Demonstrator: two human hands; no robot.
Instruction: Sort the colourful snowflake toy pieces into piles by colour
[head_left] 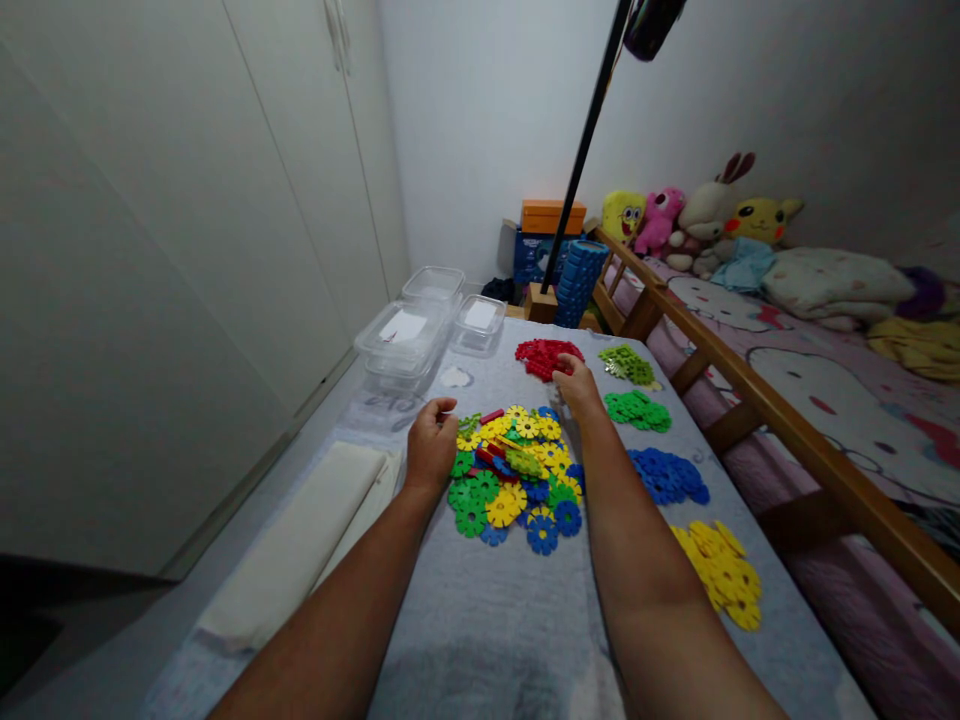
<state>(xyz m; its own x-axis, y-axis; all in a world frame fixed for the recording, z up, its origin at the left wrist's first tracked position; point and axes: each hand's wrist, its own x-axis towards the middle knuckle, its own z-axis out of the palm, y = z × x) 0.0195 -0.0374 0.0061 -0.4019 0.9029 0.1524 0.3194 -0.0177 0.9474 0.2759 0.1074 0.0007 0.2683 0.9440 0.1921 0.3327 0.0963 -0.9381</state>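
A mixed heap of plastic flower-shaped building discs (506, 503), in yellow, green and blue with some red pieces, lies mid-table between my forearms. At the heap's left edge is my left hand (433, 447), fingers loosely bent and nothing visible in them. My right hand (577, 388) reaches over the near right side of a pile of red pieces (544, 358). Its thumb and forefinger are apart, and no piece shows between them. Single-colour piles line the right side: light green pieces (628, 366), green discs (639, 411), blue discs (667, 475) and yellow discs (721, 572).
Clear plastic boxes (409, 345) stand at the back left, a smaller one (480, 318) beside them. Folded cream cloth (300, 545) lies on the left. A wooden bed rail (750, 420) runs along the right. A black pole (589, 150) rises behind the table.
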